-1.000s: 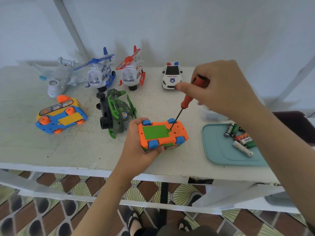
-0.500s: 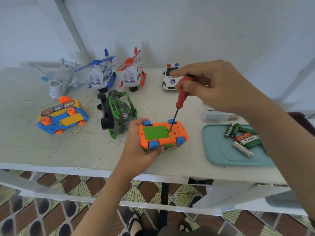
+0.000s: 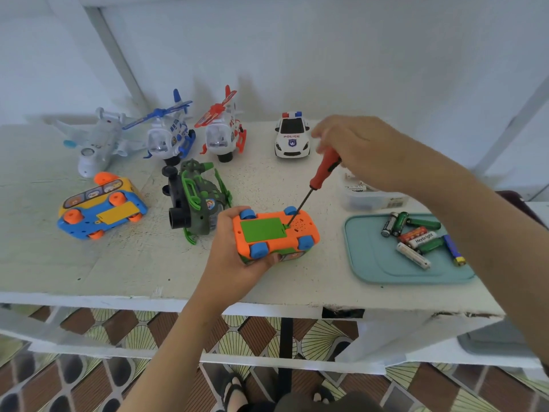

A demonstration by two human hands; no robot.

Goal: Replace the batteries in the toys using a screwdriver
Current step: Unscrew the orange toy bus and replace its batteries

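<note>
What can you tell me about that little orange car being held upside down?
The orange toy car looks like glossy plastic. It is turned belly up, showing four blue wheels, a closed green battery cover and small speaker holes. The left hand grips its end, over the white table. The tip of a red-handled screwdriver, held by the right hand, sits at the cover's edge.

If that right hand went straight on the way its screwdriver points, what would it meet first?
The orange toy car in the left hand: the screwdriver in the right hand seems to touch it beside the green cover, though depth is hard to judge.
</note>
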